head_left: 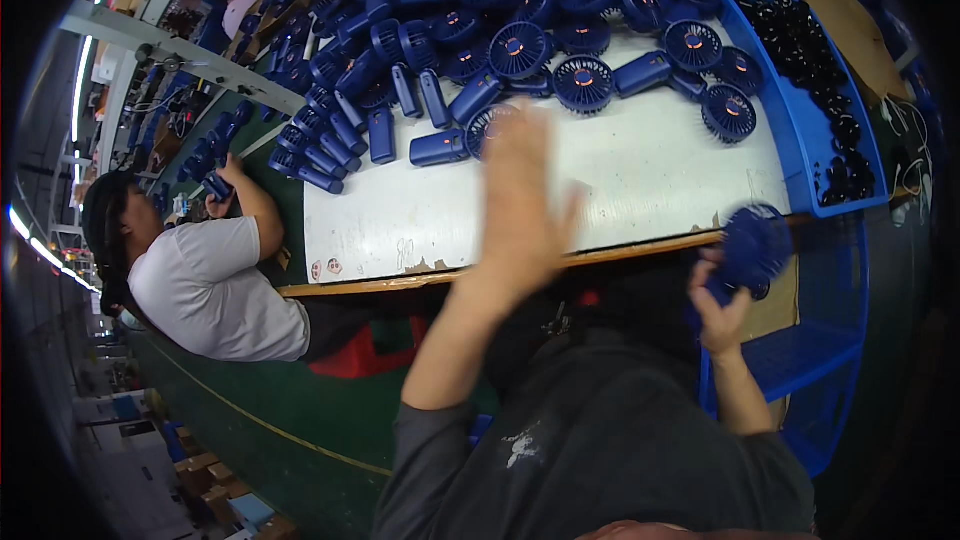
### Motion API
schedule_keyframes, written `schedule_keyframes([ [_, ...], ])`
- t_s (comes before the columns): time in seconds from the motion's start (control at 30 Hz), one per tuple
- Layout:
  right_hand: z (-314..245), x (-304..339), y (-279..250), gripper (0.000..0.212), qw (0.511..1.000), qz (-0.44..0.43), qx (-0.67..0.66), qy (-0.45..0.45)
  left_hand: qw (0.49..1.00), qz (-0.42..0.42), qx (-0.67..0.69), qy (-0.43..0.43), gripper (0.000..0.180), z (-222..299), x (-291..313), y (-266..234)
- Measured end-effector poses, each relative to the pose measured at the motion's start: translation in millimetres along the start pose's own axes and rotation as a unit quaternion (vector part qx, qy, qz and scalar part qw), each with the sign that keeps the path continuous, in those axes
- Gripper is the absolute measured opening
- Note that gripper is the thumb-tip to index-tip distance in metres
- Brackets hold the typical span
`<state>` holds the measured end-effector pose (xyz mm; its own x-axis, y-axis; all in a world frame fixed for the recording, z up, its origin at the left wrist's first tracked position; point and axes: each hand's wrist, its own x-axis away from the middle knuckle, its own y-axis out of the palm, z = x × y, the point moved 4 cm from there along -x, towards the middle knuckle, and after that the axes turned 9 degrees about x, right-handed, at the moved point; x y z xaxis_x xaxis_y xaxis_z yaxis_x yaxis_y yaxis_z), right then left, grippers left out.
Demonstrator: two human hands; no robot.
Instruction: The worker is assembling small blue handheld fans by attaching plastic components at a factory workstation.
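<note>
My left hand (522,205) is over the white tabletop, smeared by motion, with its fingers stretched out and its thumb apart. Just past the fingertips lies a dark blue handheld fan (440,148), its round head partly hidden by my hand. At the table's front edge on the right, my right hand (718,308) is closed around the handle of another handheld fan (756,243), whose head is up and blurred. A large heap of the same fans (519,50) covers the far part of the table.
A blue tray (822,145) of small black glossy parts stands on the table's right end. Below it is a blue crate rack (810,360). At left, a person in a white shirt (215,280) handles fans beside a red stool (370,352). Metal framing (185,58) rises at upper left.
</note>
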<state>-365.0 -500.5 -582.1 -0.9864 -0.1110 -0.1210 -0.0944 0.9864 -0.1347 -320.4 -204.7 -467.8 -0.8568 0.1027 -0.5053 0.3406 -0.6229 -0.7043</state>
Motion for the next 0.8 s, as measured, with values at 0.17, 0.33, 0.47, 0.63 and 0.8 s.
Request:
schedule_keyframes([
  [0.17,131.6,50.6,-106.4,0.039,0.946,0.188,0.230,0.129,0.978,-0.086,-0.152,-0.118,0.063,-127.0,31.3,-24.1],
  [0.33,329.2,126.3,-187.0,0.038,0.813,0.083,0.475,0.327,0.967,-0.135,-0.138,-0.168,0.050,-136.6,13.7,-29.4],
  [0.47,355.5,119.8,-179.1,0.039,0.801,0.027,0.465,0.377,0.947,-0.175,-0.079,-0.258,0.043,-132.7,22.7,-35.4],
  [0.63,168.0,33.9,-85.5,0.028,0.950,0.077,0.262,0.154,0.923,-0.021,0.269,-0.276,0.048,-70.8,58.9,-8.2],
  [0.8,3.6,8.0,55.7,0.049,0.975,-0.186,-0.058,0.103,0.697,0.132,0.646,-0.283,0.073,7.2,89.7,73.0],
])
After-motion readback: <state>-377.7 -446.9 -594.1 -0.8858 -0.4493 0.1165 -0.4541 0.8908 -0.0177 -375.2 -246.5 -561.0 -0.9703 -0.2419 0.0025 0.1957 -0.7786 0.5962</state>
